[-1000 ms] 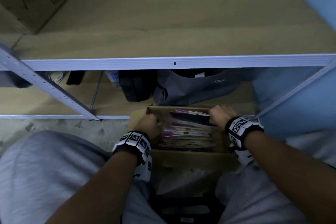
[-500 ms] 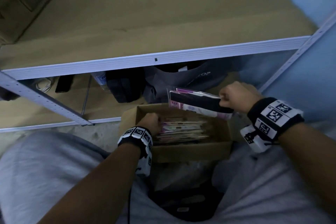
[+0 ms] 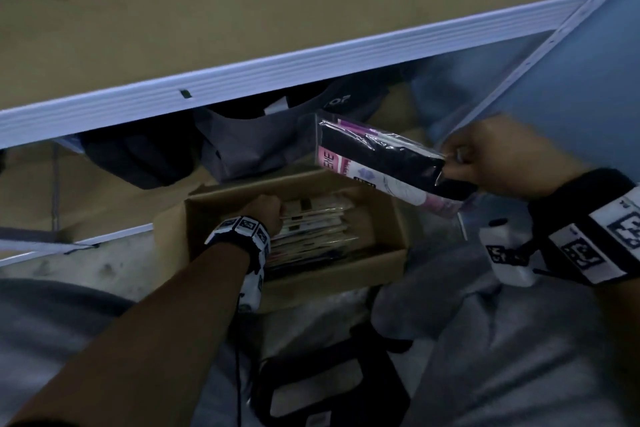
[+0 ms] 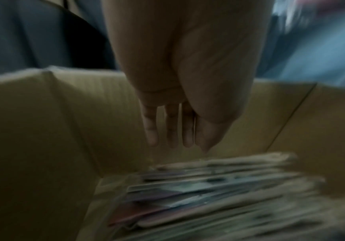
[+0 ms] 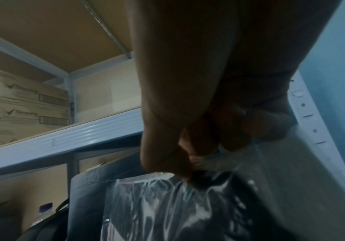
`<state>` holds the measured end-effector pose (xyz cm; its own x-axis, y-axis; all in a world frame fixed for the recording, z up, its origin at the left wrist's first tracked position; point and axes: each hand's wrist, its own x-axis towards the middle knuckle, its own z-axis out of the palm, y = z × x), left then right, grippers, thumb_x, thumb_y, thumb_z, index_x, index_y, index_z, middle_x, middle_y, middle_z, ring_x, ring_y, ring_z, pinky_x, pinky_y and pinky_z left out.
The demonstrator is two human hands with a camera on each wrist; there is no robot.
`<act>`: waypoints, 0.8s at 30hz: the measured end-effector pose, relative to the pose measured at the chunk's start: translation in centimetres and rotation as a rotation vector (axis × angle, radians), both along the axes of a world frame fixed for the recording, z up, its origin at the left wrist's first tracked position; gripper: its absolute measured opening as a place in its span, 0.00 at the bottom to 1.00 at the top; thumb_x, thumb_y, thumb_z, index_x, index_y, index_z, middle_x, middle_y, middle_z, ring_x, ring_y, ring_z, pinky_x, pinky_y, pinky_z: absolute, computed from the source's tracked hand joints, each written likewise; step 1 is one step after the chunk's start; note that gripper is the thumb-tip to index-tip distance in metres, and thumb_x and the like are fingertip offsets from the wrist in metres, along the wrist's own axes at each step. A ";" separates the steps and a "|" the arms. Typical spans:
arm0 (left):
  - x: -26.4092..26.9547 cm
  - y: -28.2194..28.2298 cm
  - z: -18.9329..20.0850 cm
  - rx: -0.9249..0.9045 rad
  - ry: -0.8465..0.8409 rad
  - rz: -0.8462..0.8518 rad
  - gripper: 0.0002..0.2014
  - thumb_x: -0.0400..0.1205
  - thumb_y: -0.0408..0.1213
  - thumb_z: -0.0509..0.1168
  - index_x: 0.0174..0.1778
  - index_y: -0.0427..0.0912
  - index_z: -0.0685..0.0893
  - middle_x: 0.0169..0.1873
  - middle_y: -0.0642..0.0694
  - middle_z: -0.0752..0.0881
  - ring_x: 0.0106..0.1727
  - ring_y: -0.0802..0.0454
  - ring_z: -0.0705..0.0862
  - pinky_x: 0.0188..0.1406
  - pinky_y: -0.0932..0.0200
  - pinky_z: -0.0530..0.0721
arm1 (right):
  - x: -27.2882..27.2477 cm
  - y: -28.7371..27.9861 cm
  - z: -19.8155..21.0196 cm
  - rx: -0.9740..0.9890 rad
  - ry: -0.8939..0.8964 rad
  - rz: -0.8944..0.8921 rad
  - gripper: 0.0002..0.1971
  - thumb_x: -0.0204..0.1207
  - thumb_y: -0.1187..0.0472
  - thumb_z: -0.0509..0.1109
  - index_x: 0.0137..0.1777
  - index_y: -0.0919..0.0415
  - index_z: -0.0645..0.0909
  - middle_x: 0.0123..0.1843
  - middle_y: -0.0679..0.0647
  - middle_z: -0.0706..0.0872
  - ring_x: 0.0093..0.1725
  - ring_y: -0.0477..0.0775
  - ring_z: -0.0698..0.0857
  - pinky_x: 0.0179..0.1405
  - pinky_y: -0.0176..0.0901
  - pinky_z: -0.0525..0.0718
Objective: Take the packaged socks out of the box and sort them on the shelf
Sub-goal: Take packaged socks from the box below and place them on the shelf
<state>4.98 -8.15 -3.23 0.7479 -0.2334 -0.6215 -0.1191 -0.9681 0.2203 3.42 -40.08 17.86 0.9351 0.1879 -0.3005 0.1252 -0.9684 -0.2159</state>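
One sock pack out, the rest in the box.

The right hand pinches a clear-wrapped pack of black socks by its end, holding it above the cardboard box and below the shelf. The left hand, fingers straight, reaches down beside the stacked packs inside.

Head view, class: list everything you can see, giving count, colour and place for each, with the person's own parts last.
Sock packet: one, black and pink, held above the box.
Box: one, brown cardboard, on the floor, holding stacked packets.
Shelf: white metal frame, tan boards.
Grey bag: one, lower shelf.
Carton: one, brown, on a shelf at left.
Bottle: one, blue cap, lower shelf.
Left hand: in the box, fingers straight.
Right hand: pinching the packet's end.
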 end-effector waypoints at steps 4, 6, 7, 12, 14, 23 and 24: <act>0.8 -0.6 -1.6 0.068 -0.007 -0.067 0.13 0.80 0.33 0.63 0.59 0.38 0.84 0.59 0.37 0.85 0.59 0.39 0.84 0.58 0.45 0.84 | -0.1 -0.5 0.1 0.029 -0.015 -0.015 0.06 0.62 0.55 0.75 0.31 0.55 0.82 0.22 0.44 0.75 0.28 0.56 0.79 0.34 0.53 0.85; 1.0 -0.6 -2.3 0.093 0.004 -0.105 0.14 0.80 0.33 0.64 0.61 0.38 0.84 0.60 0.37 0.85 0.60 0.40 0.84 0.59 0.46 0.84 | -0.1 -0.5 0.1 0.033 0.000 -0.029 0.06 0.61 0.53 0.74 0.31 0.54 0.82 0.21 0.44 0.74 0.27 0.55 0.77 0.33 0.53 0.85; 1.1 -0.6 -2.6 0.103 0.009 -0.121 0.14 0.80 0.33 0.64 0.62 0.37 0.83 0.61 0.37 0.84 0.61 0.40 0.84 0.59 0.46 0.84 | 0.0 -0.5 0.1 0.037 0.008 -0.032 0.06 0.60 0.52 0.73 0.30 0.53 0.82 0.21 0.43 0.73 0.27 0.56 0.78 0.33 0.53 0.85; 1.3 -0.8 -3.6 0.125 0.045 -0.203 0.17 0.79 0.32 0.65 0.65 0.39 0.81 0.62 0.37 0.84 0.61 0.39 0.84 0.59 0.45 0.84 | 0.2 -0.3 0.3 0.056 0.030 -0.034 0.06 0.61 0.55 0.74 0.28 0.49 0.79 0.18 0.44 0.71 0.24 0.54 0.76 0.31 0.52 0.85; 1.5 -0.8 -3.8 0.123 0.067 -0.209 0.19 0.78 0.33 0.65 0.67 0.40 0.79 0.63 0.37 0.83 0.61 0.39 0.83 0.59 0.45 0.84 | 0.1 -0.2 0.4 0.061 0.040 -0.032 0.05 0.60 0.51 0.70 0.29 0.51 0.80 0.19 0.44 0.72 0.24 0.55 0.76 0.30 0.51 0.85; 1.4 -1.2 -4.0 0.157 0.056 -0.361 0.18 0.78 0.34 0.67 0.64 0.37 0.78 0.64 0.37 0.81 0.63 0.40 0.82 0.58 0.49 0.82 | 0.1 -0.2 0.5 0.080 0.047 -0.041 0.07 0.59 0.50 0.67 0.29 0.52 0.80 0.19 0.44 0.73 0.24 0.52 0.78 0.30 0.53 0.85; 1.5 -1.2 -3.8 0.159 0.059 -0.357 0.17 0.79 0.33 0.65 0.64 0.37 0.78 0.64 0.37 0.80 0.63 0.40 0.82 0.58 0.49 0.82 | 0.1 -0.1 0.5 0.078 0.049 -0.041 0.07 0.59 0.50 0.67 0.29 0.52 0.80 0.19 0.45 0.73 0.24 0.51 0.77 0.30 0.52 0.85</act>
